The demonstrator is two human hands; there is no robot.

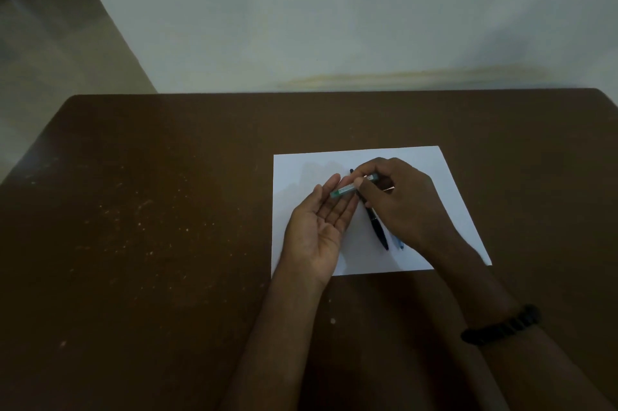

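Teal pen (pixel 344 190): up in the air over the white sheet (pixel 301 169), a slim pale-teal barrel, right between the two hands.
Right hand (pixel 401 203): grasping it, fingertips and thumb pinched on the barrel's far-right stretch, back of the hand toward the camera.
Left hand (pixel 317 230): released, palm up, fingers straight and together; their tips lie just under the barrel's near-left end. Whether they touch it, I cannot tell.
Long axis: it runs from near-left to far-right, tilted a little, with the free end pointing at the left fingertips.
Which hand is nearer: the right one has the grip, and the left sits at the free end, so any handover or pull on that end looks like a very short move leftward.
Black pen (pixel 378 226): flat on the sheet beneath the right hand, lying far to near, its far tip peeking out beyond the fingers.
Blue pen (pixel 400 244): only its near tip shows, just right of the black one; the rest is hidden by the wrist.
Containers: none showing; the sheet alone bears the two loose pens.
Bench (pixel 167 209): dark brown, speckled with pale flecks on the left.
Bracelet (pixel 501 327): dark beads on the right forearm.
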